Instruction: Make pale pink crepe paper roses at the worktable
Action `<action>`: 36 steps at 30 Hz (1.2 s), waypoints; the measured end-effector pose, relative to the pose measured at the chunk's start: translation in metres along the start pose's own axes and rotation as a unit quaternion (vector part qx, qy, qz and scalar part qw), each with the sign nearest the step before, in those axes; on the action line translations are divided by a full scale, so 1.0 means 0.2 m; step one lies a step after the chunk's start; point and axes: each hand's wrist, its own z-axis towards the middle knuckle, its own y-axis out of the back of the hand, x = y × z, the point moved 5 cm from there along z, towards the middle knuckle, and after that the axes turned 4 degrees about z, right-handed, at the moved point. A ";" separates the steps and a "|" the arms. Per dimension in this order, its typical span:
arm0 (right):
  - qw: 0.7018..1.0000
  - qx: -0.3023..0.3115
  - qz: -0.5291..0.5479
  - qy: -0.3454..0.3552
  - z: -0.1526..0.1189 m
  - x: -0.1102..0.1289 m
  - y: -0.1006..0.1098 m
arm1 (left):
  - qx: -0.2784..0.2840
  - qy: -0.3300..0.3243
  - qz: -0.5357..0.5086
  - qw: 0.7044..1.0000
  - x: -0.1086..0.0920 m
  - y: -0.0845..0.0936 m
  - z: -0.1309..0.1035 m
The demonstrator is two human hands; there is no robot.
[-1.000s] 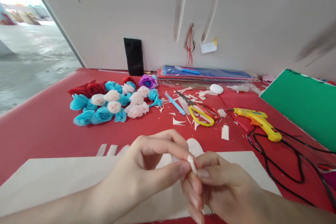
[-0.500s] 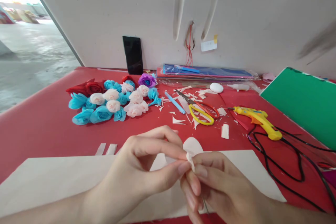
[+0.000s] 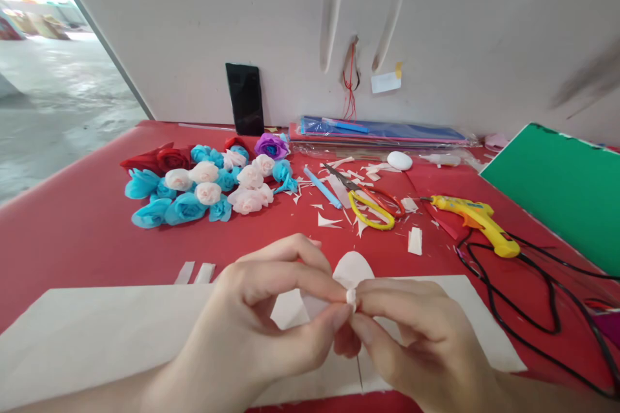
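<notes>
A small roll of cream paper (image 3: 351,300) is pinched between the fingertips of my left hand (image 3: 276,303) and my right hand (image 3: 416,329). Below the fingers a thin wire (image 3: 360,374) points down; where it joins the roll is hidden. Both hands are closed at the fingertips, above a large cream sheet (image 3: 121,329) on the table. Just behind the fingers lies a rounded cream paper petal (image 3: 353,268). More cut paper (image 3: 290,310) shows in the gap inside my left hand. Two short paper strips (image 3: 205,273) rest at the sheet's far edge.
Blue, pink, red and purple paper flowers (image 3: 188,208) lie at the left on the red table (image 3: 72,226). Scissors (image 3: 371,210), a blue pen (image 3: 322,187) and paper scraps sit centrally. At right are a yellow glue gun (image 3: 472,216), its black cable and a green board (image 3: 562,193). A phone (image 3: 245,100) leans behind.
The paper roll has turned and looks more compact. My right hand's fingers have shifted their pinch upward and spread less below it. The wire now hangs nearly straight down, further left.
</notes>
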 end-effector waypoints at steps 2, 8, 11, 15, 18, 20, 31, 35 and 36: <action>0.997 0.027 0.058 -0.050 0.00 -0.02 -0.01 | 0.016 0.006 -0.014 1.000 0.01 0.00 0.00; 0.912 0.115 0.344 -0.193 -0.03 -0.11 -0.08 | 0.070 0.073 -0.129 0.986 0.04 -0.03 0.02; 0.867 0.148 0.425 -0.215 -0.06 -0.13 -0.12 | 0.062 0.102 -0.140 0.983 0.04 -0.03 0.04; 0.838 0.147 0.478 -0.219 -0.06 -0.13 -0.14 | 0.083 0.101 -0.160 0.978 0.03 -0.04 0.04; 0.839 0.154 0.474 -0.217 -0.07 -0.12 -0.14 | 0.085 0.104 -0.161 0.978 0.04 -0.04 0.03; 0.844 0.162 0.471 -0.199 -0.07 -0.12 -0.13 | 0.087 0.107 -0.155 0.978 0.04 -0.04 0.02; 0.994 0.047 0.092 -0.036 -0.01 -0.03 -0.01 | 0.056 0.065 -0.118 0.989 0.04 -0.02 0.03; 0.971 -0.017 -0.198 0.133 -0.02 0.06 0.01 | -0.006 0.035 -0.003 0.999 0.04 0.02 0.04; 0.956 -0.025 -0.246 0.157 -0.02 0.07 0.00 | -0.015 0.031 0.021 0.999 0.03 0.02 0.04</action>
